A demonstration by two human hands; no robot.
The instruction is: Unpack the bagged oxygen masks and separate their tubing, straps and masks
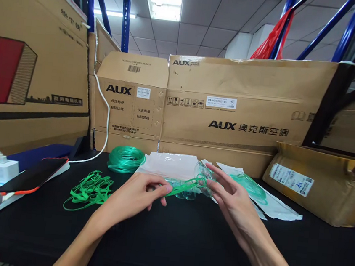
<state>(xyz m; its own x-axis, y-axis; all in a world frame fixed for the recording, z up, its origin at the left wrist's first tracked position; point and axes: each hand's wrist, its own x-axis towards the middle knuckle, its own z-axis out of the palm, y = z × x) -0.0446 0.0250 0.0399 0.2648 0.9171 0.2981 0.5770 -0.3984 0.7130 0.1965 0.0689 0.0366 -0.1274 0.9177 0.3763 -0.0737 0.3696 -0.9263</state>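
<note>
My left hand (151,189) is closed, its thumb and fingers pinching a green elastic strap (184,187) that runs across to the right. At the strap's other end, my right hand (232,196) grips a clear, curved plastic piece (203,174), which looks like a mask; its full outline is hard to see. Just behind and below the strap lie more clear plastic pieces (186,194), partly hidden. A loose heap of green straps (92,189) rests left of my left hand. Farther back sits a coil of green tubing (126,159).
White plastic bags (170,165) lie at the back; a bag at right (279,203) has clear green-tinted pieces (251,187) on it. A taped carton (314,185) stands right. At left are a phone (33,175), a charger (1,169) and cables. Large cardboard boxes (249,85) wall the black table.
</note>
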